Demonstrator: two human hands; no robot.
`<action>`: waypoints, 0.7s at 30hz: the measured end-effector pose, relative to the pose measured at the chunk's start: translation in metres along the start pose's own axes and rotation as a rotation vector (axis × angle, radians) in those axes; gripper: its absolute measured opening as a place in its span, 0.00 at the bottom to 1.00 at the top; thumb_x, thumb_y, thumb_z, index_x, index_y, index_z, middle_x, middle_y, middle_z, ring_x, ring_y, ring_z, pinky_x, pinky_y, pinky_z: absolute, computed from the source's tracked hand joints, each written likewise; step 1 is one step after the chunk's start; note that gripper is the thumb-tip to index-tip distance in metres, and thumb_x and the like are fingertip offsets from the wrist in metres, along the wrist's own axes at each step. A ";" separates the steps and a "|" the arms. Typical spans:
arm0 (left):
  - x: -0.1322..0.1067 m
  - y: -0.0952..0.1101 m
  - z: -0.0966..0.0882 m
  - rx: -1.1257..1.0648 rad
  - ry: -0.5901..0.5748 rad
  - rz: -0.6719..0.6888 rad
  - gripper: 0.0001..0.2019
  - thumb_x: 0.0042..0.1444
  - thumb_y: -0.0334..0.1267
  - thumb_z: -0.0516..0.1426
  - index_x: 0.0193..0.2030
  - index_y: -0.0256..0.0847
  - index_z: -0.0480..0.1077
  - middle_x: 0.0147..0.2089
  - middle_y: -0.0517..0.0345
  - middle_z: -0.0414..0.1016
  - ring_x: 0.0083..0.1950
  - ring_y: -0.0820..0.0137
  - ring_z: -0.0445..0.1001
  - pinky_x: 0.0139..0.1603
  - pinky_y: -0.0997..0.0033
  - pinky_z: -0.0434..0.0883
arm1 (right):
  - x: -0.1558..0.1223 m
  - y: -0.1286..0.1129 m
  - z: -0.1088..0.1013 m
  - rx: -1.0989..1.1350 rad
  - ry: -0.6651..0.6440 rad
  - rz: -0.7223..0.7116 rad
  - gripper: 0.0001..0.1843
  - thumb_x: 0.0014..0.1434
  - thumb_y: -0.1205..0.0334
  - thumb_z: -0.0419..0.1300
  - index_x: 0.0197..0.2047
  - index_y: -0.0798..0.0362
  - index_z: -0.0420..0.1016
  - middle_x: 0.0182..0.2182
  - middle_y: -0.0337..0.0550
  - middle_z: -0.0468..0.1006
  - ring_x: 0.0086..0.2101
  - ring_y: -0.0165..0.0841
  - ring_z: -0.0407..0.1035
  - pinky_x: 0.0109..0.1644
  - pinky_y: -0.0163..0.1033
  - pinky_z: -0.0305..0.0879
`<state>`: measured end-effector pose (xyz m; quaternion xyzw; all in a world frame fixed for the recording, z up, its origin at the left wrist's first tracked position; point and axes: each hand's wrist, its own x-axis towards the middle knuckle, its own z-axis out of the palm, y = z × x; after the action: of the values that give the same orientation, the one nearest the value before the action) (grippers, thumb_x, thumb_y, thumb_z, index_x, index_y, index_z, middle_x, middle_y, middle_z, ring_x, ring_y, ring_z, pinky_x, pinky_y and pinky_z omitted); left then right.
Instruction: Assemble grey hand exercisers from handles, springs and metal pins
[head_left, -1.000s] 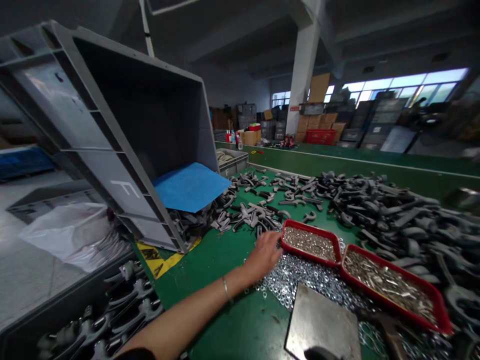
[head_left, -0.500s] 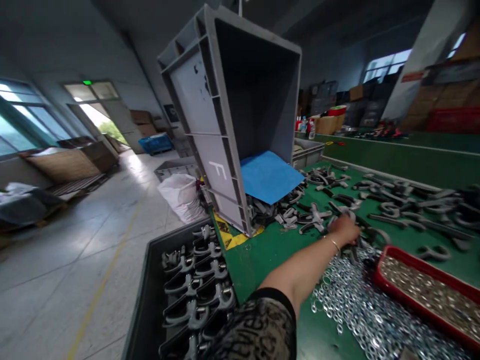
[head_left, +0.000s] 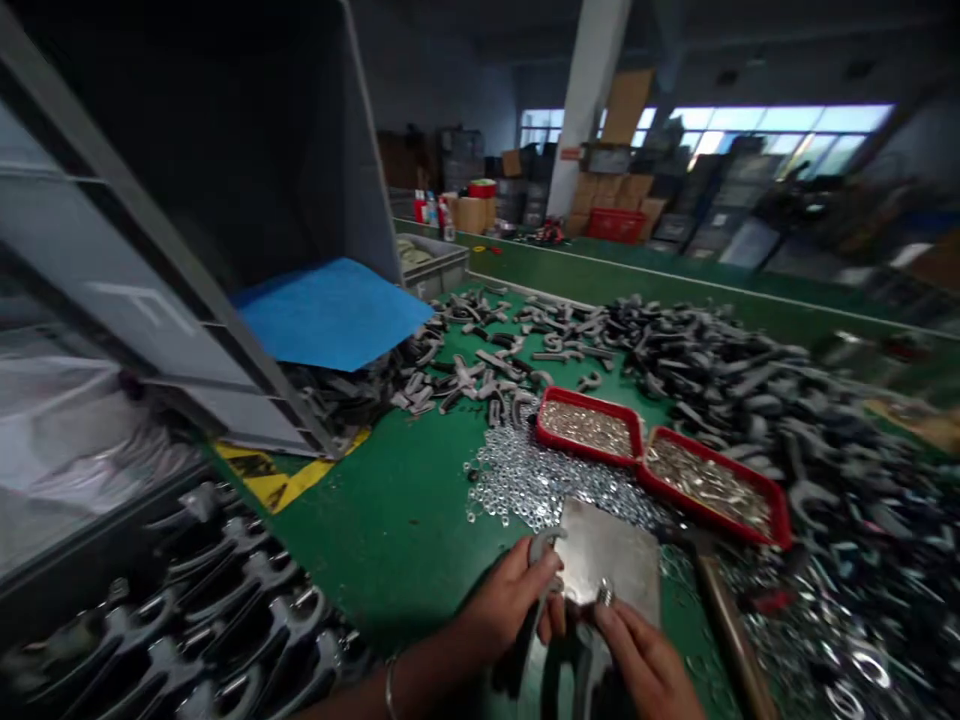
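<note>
Right now, your left hand (head_left: 510, 600) is closed around a grey forked metal casting (head_left: 541, 580), and your right hand (head_left: 645, 665) pinches a small silver nut (head_left: 604, 595) right beside the fork; whether the two are joined is hidden. Both grips are clamped, and both sit over a scuffed steel plate (head_left: 622, 560). Keep the casting braced in your left palm and bring the nut in square, because a piece that small is easily lost among the loose parts.

Just to your right lies a wooden-handled hammer (head_left: 724, 620). Beyond the plate, silver washers (head_left: 525, 480) are spread on the green workbench (head_left: 390, 540), next to two red trays (head_left: 585, 428) of small bright fasteners. At lower left, a black crate (head_left: 97, 560) holds rows of fittings. A heap of dark castings (head_left: 712, 370) fills the right side of the bench.

At upper left, a tilted grey plastic crate (head_left: 142, 305) shows a faint "F" on its side, with a blue sheet (head_left: 330, 312) at its mouth. No brand is readable.
</note>
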<state>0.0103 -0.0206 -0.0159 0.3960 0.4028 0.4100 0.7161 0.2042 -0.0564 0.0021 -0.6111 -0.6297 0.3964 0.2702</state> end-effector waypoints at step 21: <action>-0.012 -0.002 0.042 0.856 0.037 0.133 0.22 0.67 0.53 0.41 0.50 0.42 0.67 0.27 0.55 0.72 0.29 0.62 0.73 0.31 0.66 0.66 | -0.009 -0.006 -0.008 0.059 0.120 -0.170 0.16 0.70 0.49 0.48 0.36 0.48 0.67 0.27 0.37 0.75 0.27 0.32 0.71 0.32 0.33 0.64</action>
<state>0.0446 -0.0424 0.0002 0.6750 0.5229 0.2584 0.4519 0.2087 -0.0639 0.0130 -0.5697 -0.6500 0.3533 0.3579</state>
